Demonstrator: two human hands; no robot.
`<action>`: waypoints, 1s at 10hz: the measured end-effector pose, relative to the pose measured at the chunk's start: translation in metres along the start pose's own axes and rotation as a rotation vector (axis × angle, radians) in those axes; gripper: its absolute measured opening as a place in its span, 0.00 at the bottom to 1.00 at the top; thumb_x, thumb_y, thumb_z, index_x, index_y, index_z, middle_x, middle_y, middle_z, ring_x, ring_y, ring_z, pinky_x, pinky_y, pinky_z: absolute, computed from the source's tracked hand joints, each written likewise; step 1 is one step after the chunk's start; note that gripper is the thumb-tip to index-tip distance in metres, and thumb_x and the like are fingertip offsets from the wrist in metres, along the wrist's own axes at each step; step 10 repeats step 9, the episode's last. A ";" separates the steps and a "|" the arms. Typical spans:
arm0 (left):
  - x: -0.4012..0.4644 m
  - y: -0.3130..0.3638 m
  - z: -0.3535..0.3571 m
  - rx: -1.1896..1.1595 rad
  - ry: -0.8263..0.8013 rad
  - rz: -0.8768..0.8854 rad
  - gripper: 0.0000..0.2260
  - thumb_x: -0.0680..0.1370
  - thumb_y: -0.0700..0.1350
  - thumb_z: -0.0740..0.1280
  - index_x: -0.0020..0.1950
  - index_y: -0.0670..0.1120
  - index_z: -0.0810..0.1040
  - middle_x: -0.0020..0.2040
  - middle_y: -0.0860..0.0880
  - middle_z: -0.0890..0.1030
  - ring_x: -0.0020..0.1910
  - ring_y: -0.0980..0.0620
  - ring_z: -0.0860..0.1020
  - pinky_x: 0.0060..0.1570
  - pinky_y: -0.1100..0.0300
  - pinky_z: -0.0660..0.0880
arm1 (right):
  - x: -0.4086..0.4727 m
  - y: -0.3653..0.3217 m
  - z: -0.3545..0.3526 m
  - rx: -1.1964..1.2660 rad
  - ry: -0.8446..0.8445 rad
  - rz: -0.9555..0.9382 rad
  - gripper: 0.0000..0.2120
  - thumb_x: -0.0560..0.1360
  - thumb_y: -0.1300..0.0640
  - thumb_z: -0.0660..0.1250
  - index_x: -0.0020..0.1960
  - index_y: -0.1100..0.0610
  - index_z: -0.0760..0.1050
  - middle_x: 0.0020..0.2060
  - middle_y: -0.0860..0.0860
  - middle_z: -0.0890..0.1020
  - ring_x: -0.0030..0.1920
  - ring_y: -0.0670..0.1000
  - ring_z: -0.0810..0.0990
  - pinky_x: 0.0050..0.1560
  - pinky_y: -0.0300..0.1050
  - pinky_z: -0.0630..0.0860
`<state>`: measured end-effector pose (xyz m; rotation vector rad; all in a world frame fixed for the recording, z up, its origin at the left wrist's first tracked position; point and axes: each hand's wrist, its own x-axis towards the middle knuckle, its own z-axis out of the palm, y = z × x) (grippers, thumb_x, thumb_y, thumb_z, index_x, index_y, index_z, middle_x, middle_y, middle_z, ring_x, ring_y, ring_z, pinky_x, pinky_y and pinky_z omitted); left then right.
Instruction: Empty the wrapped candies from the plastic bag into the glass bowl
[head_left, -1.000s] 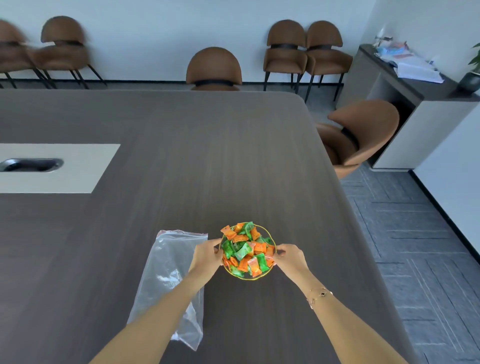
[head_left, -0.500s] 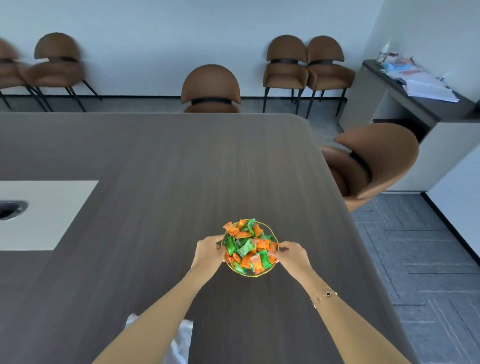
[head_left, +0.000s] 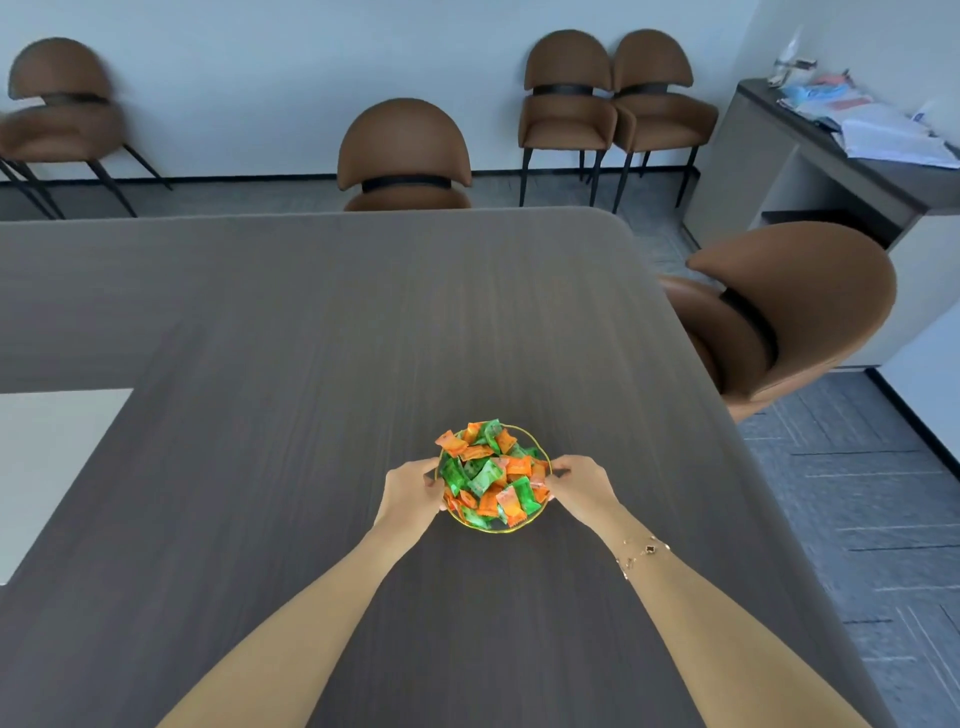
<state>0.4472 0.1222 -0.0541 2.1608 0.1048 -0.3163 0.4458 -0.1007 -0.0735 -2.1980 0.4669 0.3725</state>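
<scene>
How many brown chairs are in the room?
5 in view. One chair stands far left by the wall, one at the table's far end, two side by side by the wall, one at the table's right side. More may be out of frame.

We are finding the counter (head_left: 311, 338) running out of frame at the left and bottom edges, its pale inset panel (head_left: 47, 467) cut off at the left. Both forearms are leaving the frame at the bottom. The left hand (head_left: 410, 491) and right hand (head_left: 584, 488) are covering the side rims of the glass bowl (head_left: 493, 525). The chair (head_left: 62, 114) at far left is appearing blurred. Items on the sideboard (head_left: 857, 171) are proving too small to identify.
</scene>
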 end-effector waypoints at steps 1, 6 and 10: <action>0.002 -0.004 0.005 -0.019 0.010 0.002 0.12 0.78 0.40 0.63 0.40 0.54 0.80 0.36 0.44 0.84 0.37 0.50 0.82 0.40 0.60 0.80 | 0.006 0.004 0.007 -0.007 -0.005 0.008 0.09 0.75 0.59 0.63 0.48 0.59 0.82 0.43 0.54 0.84 0.41 0.49 0.80 0.38 0.40 0.76; 0.002 -0.020 0.023 -0.107 0.067 -0.055 0.10 0.79 0.42 0.62 0.58 0.47 0.79 0.43 0.50 0.83 0.43 0.53 0.81 0.41 0.66 0.77 | 0.002 0.006 0.013 0.081 0.010 0.020 0.12 0.78 0.60 0.60 0.57 0.58 0.79 0.50 0.55 0.83 0.43 0.49 0.78 0.33 0.32 0.71; -0.004 -0.018 0.021 -0.099 0.100 -0.114 0.14 0.80 0.42 0.61 0.65 0.44 0.74 0.49 0.45 0.83 0.48 0.49 0.81 0.48 0.59 0.76 | -0.007 0.002 0.008 0.102 -0.053 0.034 0.15 0.79 0.58 0.59 0.65 0.59 0.71 0.55 0.57 0.82 0.46 0.48 0.76 0.33 0.32 0.68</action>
